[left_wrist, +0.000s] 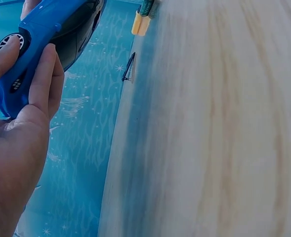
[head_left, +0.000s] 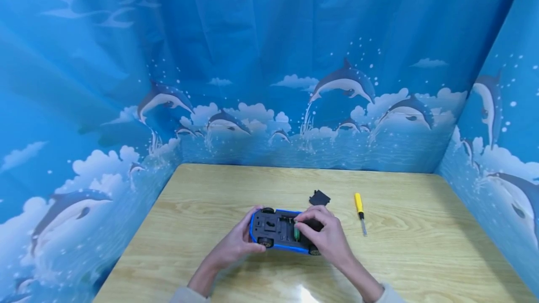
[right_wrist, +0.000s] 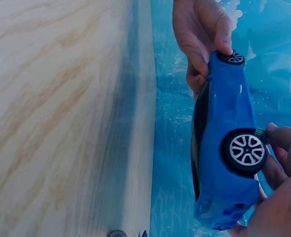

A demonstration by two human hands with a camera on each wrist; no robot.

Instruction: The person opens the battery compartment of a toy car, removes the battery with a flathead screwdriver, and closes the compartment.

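A blue toy car (head_left: 275, 248) is held above the table with its black underside facing up. My left hand (head_left: 236, 243) grips its left end, thumb on one side near a wheel; the left wrist view shows that hand (left_wrist: 24, 133) around the blue body (left_wrist: 39, 29). At an open compartment in the underside, a green battery (head_left: 296, 233) lies between the thumb and fingers of my right hand (head_left: 326, 233). In the right wrist view, a bit of green battery (right_wrist: 261, 134) shows at that hand's fingertips behind a wheel. How far it is seated is hidden.
A flat black battery cover (head_left: 319, 198) lies on the wooden table (head_left: 189, 200) just beyond the right hand. To its right is a screwdriver (head_left: 359, 207) with a yellow handle. A dolphin-printed blue curtain (head_left: 261, 60) surrounds the table's back and sides.
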